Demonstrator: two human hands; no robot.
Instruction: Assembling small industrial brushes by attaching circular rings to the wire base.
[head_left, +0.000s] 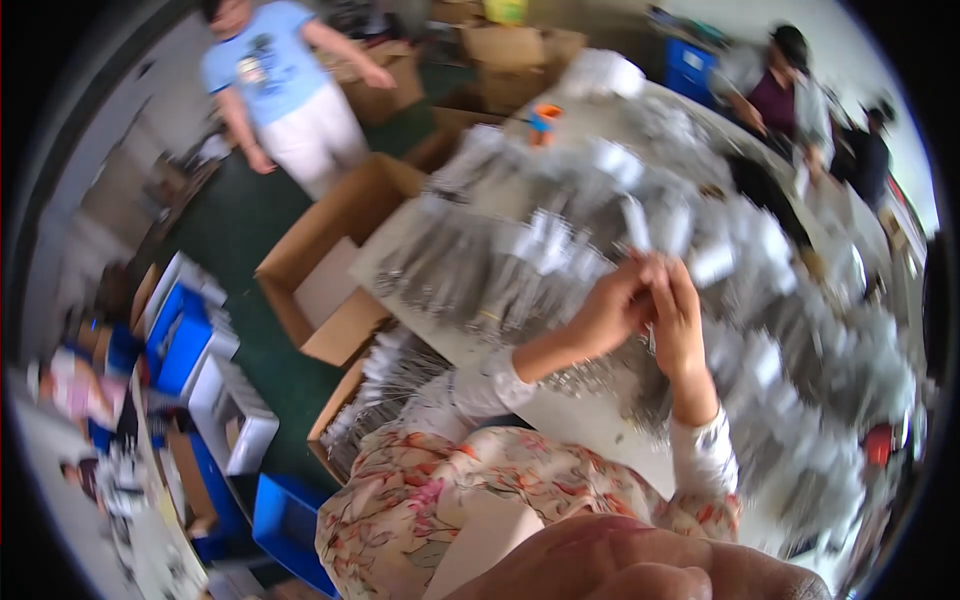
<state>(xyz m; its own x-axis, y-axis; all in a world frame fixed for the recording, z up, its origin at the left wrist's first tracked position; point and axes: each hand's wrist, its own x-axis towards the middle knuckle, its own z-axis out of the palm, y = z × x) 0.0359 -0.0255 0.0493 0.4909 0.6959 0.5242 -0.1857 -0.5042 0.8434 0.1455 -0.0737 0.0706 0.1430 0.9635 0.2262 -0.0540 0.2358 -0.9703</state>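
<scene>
My left hand [604, 312] and my right hand [678, 318] meet above the table, fingertips pinched close together. A small, thin, pale thing seems to be between them, but blur and the fingers hide what it is. Just beyond the fingertips shows a white cylinder-like piece [635, 222]; I cannot tell whether it is held or lies behind. Around both hands the pale table [570, 425] carries rows of thin silvery wire-like pieces with white ends [440, 262], many of them in clear plastic.
An open cardboard box [335, 260] stands against the table's left side; another box below it holds wire-like pieces [385, 390]. An orange cup-like thing [544, 124] is at the far edge. Blue bins [290, 525] are left. A person in blue [275, 80] stands far left; others sit far right.
</scene>
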